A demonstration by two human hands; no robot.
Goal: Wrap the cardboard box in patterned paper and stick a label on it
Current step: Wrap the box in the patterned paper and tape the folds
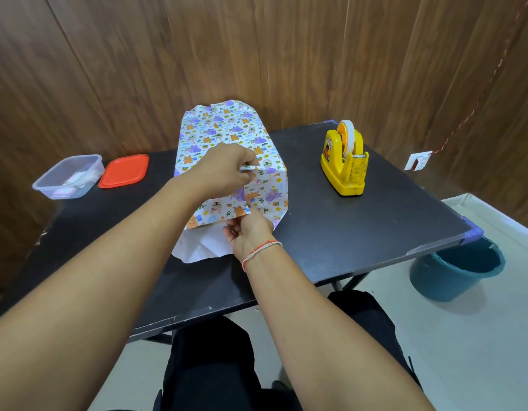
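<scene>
At frame centre on the dark surface (360,232), the paper-covered cardboard box (227,137) sits under both hands, left hand (224,170) pinching the patterned paper (265,197), right hand (249,232) gripping its lower flap, which might tear or crease if overtightened.

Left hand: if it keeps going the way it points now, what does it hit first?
The left hand points right across the wrapped box, pinching a paper fold. Straight on, past the box edge, the tape dispenser looks like the first thing in line, though depth is unclear and it may sit slightly off that path.
</scene>
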